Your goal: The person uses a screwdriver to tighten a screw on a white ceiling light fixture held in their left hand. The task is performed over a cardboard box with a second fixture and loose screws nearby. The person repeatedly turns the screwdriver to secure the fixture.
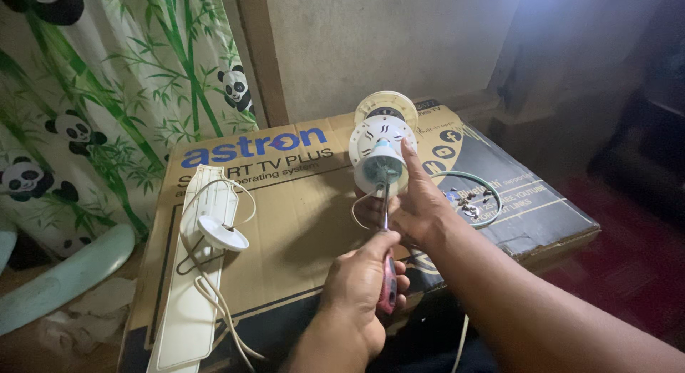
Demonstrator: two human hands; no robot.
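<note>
Cardboard box (300, 223) serves as tabletop; right hand (417, 205) clasps the fan motor (379, 153) upright, steadying it; just below, left hand (360, 287) is closed around a red-handled screwdriver (386, 251), tip at the motor's hub.

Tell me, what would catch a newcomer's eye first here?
Probably the two hands at centre: the left hand grips a red-handled screwdriver, its tip at a round white fan motor steadied by the right hand. All this sits above a big cardboard box, with a panda-and-bamboo curtain at left.
</note>
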